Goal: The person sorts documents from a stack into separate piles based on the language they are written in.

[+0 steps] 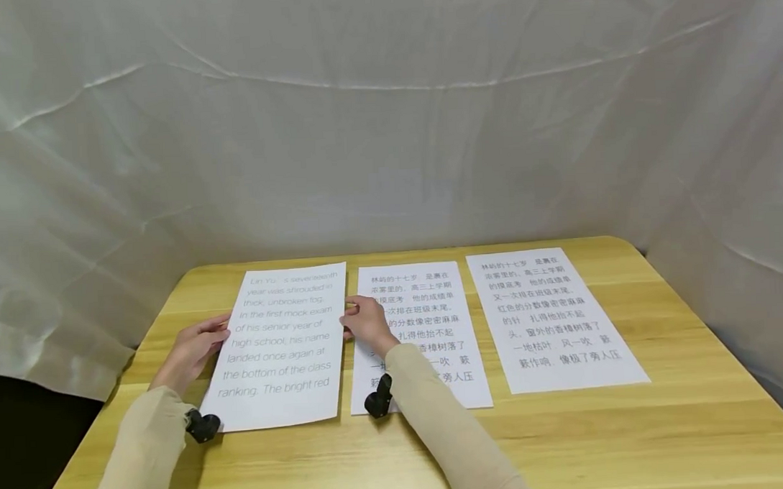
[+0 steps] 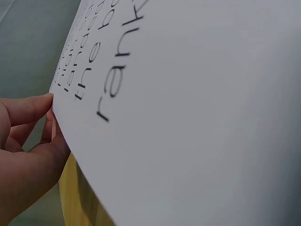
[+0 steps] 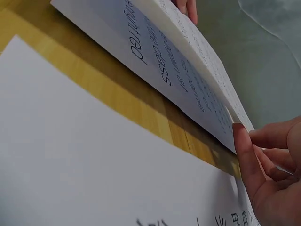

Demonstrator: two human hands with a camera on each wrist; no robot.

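Observation:
A white sheet of paper printed with English text is held up slightly at the left of the table. My left hand pinches its left edge; in the left wrist view thumb and fingers meet at that edge. My right hand pinches the opposite edge between thumb and finger and hangs over the middle sheet. Beneath the held page, the right wrist view shows a lower English sheet lying on the wood; the head view hides it. The middle sheet with Chinese text is partly covered by my right hand and sleeve.
Another sheet with Chinese text lies at an angle on the right. All the papers are on a light wooden table. Pale grey cloth hangs behind the table and along its sides.

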